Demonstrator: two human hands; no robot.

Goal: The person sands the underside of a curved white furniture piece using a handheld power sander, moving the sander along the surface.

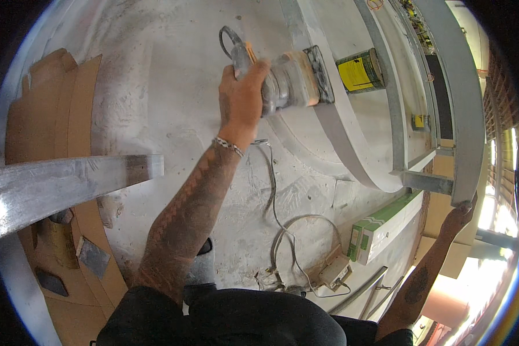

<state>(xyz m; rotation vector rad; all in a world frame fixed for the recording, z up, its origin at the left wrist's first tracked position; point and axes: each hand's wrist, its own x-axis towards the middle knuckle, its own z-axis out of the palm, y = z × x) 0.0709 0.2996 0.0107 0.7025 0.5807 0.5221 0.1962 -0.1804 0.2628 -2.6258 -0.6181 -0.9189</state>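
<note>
Grey, dust-coated electric sander (287, 83) sits firmly in the left hand (242, 95), fingers wrapped around its body, its square pad upright against a curved frame rail (354, 141). The right hand (460, 214) touches the outer rail's (466, 115) lower end; how tightly it grips cannot be told. A yellow-labelled can (360, 72) appears just beside the pad.

The sander (277, 86) has a dull plastic body, pretty dusty looking. Curved frame (347, 138) is smooth, matt grey, kinda chalky. Bar (81, 181) on the left looks like bare metal, scuffed but glossy where light hits. Cardboard (43, 124) is matt brown, floor (179, 124) rough and powdery, shirt (259, 320) flat black cloth.
</note>
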